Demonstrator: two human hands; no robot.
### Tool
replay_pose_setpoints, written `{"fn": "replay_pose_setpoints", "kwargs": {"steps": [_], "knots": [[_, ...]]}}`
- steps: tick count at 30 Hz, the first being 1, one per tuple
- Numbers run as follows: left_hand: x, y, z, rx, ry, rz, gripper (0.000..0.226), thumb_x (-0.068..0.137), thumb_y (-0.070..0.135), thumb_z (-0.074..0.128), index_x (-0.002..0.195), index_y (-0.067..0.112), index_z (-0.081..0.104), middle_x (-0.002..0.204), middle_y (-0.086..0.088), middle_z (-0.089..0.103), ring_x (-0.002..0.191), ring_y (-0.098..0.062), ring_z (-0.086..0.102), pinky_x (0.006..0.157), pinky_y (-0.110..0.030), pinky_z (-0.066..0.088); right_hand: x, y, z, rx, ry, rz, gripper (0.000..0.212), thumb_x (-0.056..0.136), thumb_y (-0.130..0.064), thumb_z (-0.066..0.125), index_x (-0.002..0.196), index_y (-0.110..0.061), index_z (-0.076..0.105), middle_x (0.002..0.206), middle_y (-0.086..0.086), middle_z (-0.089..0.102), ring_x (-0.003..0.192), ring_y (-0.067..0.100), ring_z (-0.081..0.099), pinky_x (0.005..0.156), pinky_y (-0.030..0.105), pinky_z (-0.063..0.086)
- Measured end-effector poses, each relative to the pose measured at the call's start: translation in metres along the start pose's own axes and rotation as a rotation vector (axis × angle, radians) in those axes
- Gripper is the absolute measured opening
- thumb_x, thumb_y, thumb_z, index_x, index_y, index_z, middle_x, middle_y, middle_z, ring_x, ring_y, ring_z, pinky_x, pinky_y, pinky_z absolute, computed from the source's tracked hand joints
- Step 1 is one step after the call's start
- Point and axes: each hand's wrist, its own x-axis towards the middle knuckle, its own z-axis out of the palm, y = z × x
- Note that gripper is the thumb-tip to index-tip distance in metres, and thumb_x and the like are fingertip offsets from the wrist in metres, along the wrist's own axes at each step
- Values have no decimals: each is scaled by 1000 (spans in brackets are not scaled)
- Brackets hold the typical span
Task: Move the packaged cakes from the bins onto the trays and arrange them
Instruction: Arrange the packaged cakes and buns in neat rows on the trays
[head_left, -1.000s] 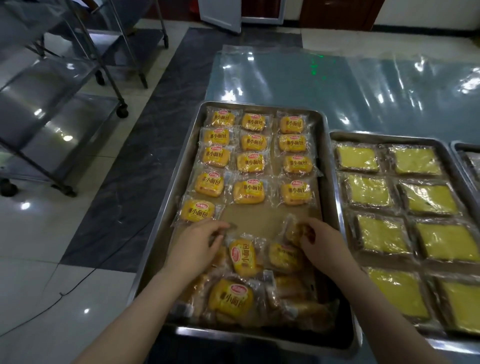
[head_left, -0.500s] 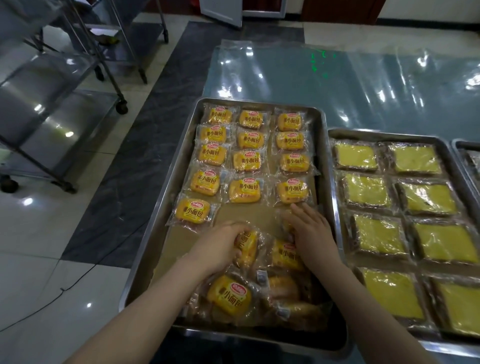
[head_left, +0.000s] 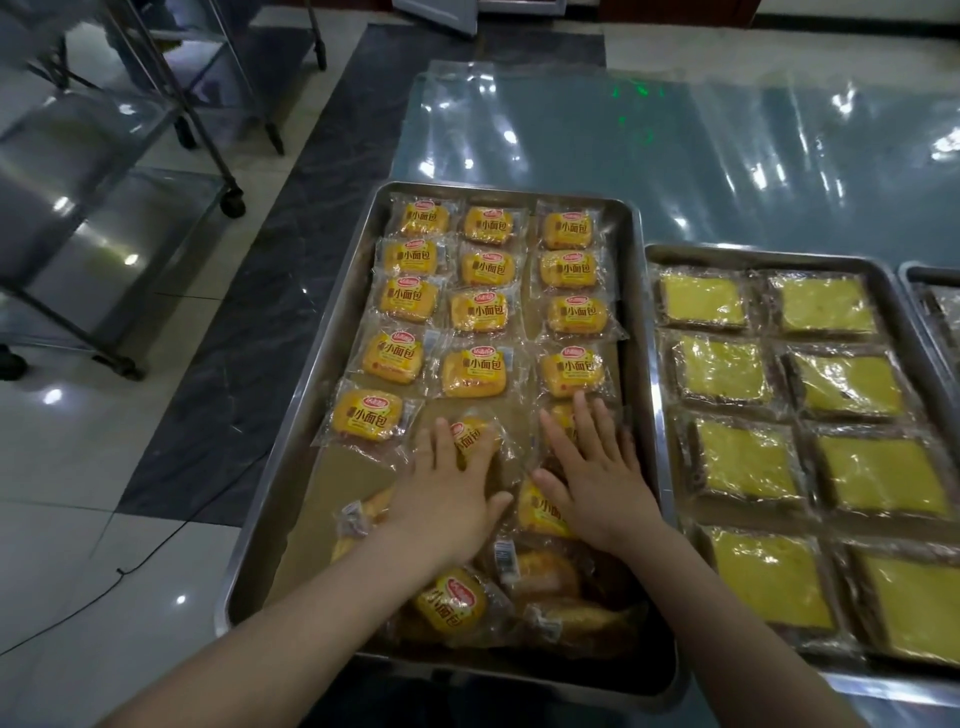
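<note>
The left hand's fingers (head_left: 440, 441) lay straight and slightly spread, pressing flat on a small packaged cake (head_left: 482, 435) turned askew on the brown paper liner (head_left: 332, 499). The thumb pointed toward three o'clock, and nothing was curled or pinched. The left hand (head_left: 447, 493) sat just past the middle of the near steel tray (head_left: 311, 395).

At three o'clock from it, close but not touching, the right hand's fingers (head_left: 583, 423) were likewise straight and spread, palm down over a second cake (head_left: 562, 414) that showed only between them. The right hand (head_left: 597, 478) lay beside the tray's right wall.

At twelve o'clock from both hands, the arranged cakes (head_left: 472, 371) ran in three columns to the tray's far end, labels up. A fifth cake (head_left: 366, 415) of the left column lay at ten o'clock from the left hand. At six o'clock, under the wrists, a loose heap of cakes (head_left: 451, 603) lay jumbled at the tray's near end.

At three o'clock from this tray, just beside it, a second tray (head_left: 753, 254) held wrapped square yellow cakes (head_left: 724, 369) in two columns. A third tray (head_left: 930, 270) showed only its corner beyond. All stood on a table under a clear plastic sheet (head_left: 571, 130). At nine to eleven o'clock, steel racks on casters (head_left: 93, 234) stood on the floor, with a thin cable (head_left: 104, 587) lying at eight o'clock.
</note>
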Motion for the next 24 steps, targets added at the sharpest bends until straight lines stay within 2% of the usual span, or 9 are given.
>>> {"fn": "replay_pose_setpoints", "kwargs": {"steps": [4,7,9,12,15,18,21,23,24], "knots": [[1,-4,9,-14,-97,21,81,89,66,26,134,40,-36,140,-15,-42,133,-35,-33,112,-52,4,-8,-8,-8,-72,76,13,65,92,-61,20,149,-38,-3,153,0,-31,136,23,-37,110,55,-15],[8,-15,10,-11,-142,98,86,87,67,31,128,44,-41,135,-11,-50,127,-31,-42,112,-51,-2,-24,-15,-11,-31,169,-17,63,91,-59,16,149,-35,7,158,-2,-14,140,19,-28,112,49,-10],[15,-25,6,-4,-158,167,87,86,68,33,125,47,-42,133,-7,-53,124,-28,-46,112,-52,-2,-30,-16,-10,45,95,5,66,89,-63,7,148,-37,-5,156,-7,-20,136,13,-34,111,43,-14],[28,-39,4,46,-140,263,86,83,71,34,125,53,-39,133,-2,-55,123,-24,-49,111,-55,0,-33,-12,-5,57,-39,17,73,81,-73,1,140,-41,-24,149,-9,-37,131,16,-43,110,45,-18],[34,-49,7,122,-85,321,86,80,74,33,129,55,-35,136,0,-53,127,-23,-45,110,-58,6,-33,-9,0,42,-97,-12,81,73,-79,-4,140,-40,-26,144,-10,-45,128,18,-47,107,46,-19],[34,-54,7,141,-41,380,82,80,73,32,130,57,-30,140,-1,-49,130,-23,-42,111,-55,6,-28,-7,0,47,-107,-5,79,79,-77,6,144,-40,-19,147,-9,-41,129,19,-46,108,46,-19],[25,-56,2,147,59,431,74,88,64,33,134,56,-24,145,2,-43,134,-19,-37,111,-45,-1,-30,-11,-7,192,19,1,71,90,-62,32,150,-37,3,155,-13,-16,140,15,-26,113,43,-10],[15,-58,0,109,170,455,69,94,51,33,138,53,-19,150,7,-33,138,-15,-28,111,-37,-6,-40,-13,-13,384,230,43,62,89,-51,50,145,-35,28,148,-20,20,142,7,9,114,36,13],[9,-61,0,74,226,467,65,96,43,35,141,50,-12,152,9,-25,140,-12,-21,112,-35,-5,-45,-12,-16,454,299,74,57,87,-48,55,139,-35,38,136,-24,32,133,4,26,107,30,26]]}}
